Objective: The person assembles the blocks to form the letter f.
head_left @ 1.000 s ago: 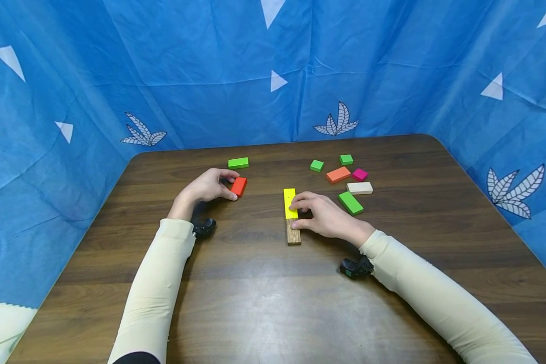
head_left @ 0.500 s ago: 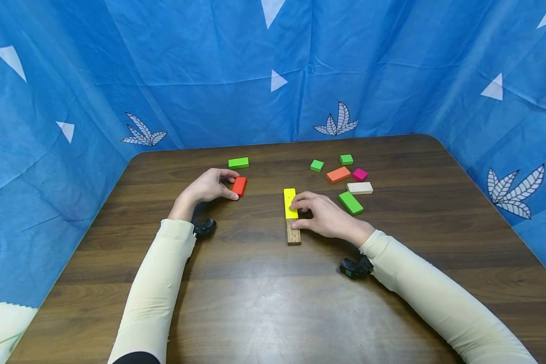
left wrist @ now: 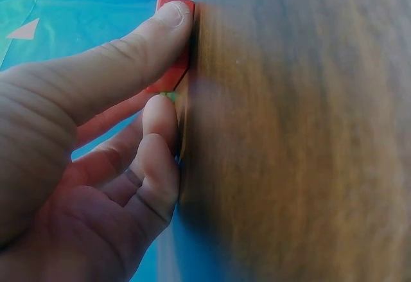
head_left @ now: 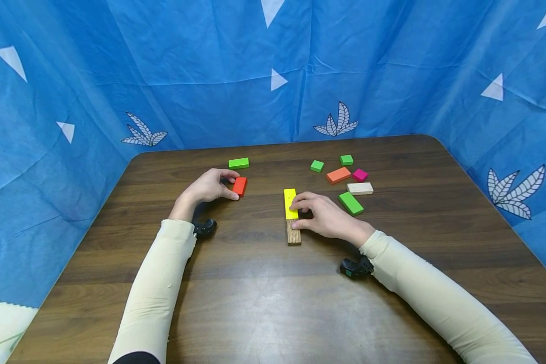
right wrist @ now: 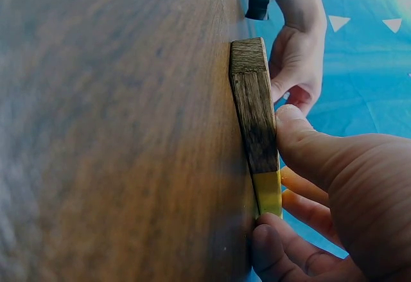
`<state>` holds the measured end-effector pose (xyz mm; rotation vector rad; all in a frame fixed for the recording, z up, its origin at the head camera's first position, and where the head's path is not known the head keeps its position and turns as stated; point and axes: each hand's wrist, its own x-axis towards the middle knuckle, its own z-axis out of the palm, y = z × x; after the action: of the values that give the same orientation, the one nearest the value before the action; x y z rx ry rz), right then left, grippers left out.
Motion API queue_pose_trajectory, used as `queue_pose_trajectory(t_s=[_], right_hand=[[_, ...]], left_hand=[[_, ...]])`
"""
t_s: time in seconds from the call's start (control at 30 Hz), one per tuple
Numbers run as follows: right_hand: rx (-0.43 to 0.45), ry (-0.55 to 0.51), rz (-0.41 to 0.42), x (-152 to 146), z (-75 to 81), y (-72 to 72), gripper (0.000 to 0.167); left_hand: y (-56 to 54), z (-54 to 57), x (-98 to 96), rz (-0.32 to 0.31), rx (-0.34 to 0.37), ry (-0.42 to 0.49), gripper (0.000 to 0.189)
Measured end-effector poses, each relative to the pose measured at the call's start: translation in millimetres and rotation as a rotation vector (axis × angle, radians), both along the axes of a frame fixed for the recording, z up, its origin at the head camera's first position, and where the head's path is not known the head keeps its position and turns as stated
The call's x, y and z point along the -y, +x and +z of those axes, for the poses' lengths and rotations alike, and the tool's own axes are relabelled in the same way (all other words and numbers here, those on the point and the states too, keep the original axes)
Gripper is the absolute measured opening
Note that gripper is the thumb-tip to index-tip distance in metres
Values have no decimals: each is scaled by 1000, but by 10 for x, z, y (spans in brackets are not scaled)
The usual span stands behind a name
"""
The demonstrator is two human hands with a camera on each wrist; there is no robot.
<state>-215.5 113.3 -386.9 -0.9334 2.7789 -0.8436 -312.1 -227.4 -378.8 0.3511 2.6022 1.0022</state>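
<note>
My left hand (head_left: 209, 186) pinches a red block (head_left: 240, 186) lying on the table, with the thumb at its near end and fingertips at its far end. In the left wrist view the thumb covers part of the red block (left wrist: 168, 79). A yellow block (head_left: 290, 197) and a brown wood-grained block (head_left: 293, 236) lie end to end in one line. Over them rests my right hand (head_left: 323, 215), thumb touching the brown block and loosely bent fingertips on the yellow one. The right wrist view has the brown block (right wrist: 252, 102) nearest its camera.
Behind the left hand lies a light green block (head_left: 238, 163). To the right are an orange block (head_left: 338, 175), a magenta block (head_left: 360, 175), a white block (head_left: 360, 188), a larger green block (head_left: 351, 203) and two small green blocks (head_left: 317, 166). Blue cloth (head_left: 236, 76) surrounds the wooden table (head_left: 255, 313).
</note>
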Motion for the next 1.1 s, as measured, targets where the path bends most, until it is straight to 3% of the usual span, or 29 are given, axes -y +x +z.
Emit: queue_pose_trajectory(t_s=[0.8, 1.1], right_hand=[[11, 3, -5, -9, 7, 20, 47], [12, -5, -4, 0, 16, 27, 46]], left_hand=[[11, 17, -87, 29, -95, -58, 69], [5, 17, -195, 5, -115, -71, 69]])
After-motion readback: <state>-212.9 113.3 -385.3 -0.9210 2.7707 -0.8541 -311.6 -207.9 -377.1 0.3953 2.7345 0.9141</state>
